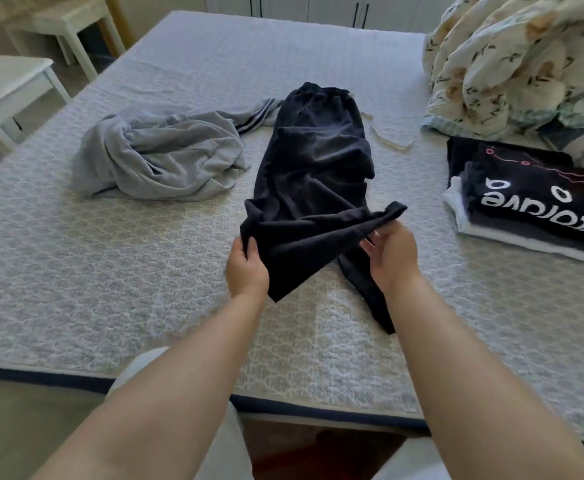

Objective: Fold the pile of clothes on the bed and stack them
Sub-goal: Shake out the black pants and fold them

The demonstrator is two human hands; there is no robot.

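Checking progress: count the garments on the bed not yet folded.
2: the dark trousers at centre, their leg ends held by the left hand and right hand, and the crumpled grey sweatshirt left of them. More may be hidden.

Dark trousers (314, 168) soft matt cloth; bed cover (110, 289) quilted, textured; grey garment (158, 161) matt knit

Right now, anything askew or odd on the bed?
Nothing damaged or spilled. The grey garment lies crumpled and unfolded left of the dark trousers, whose pale drawstring trails loose onto the bed. One trouser leg is twisted across the other between the left hand and right hand.
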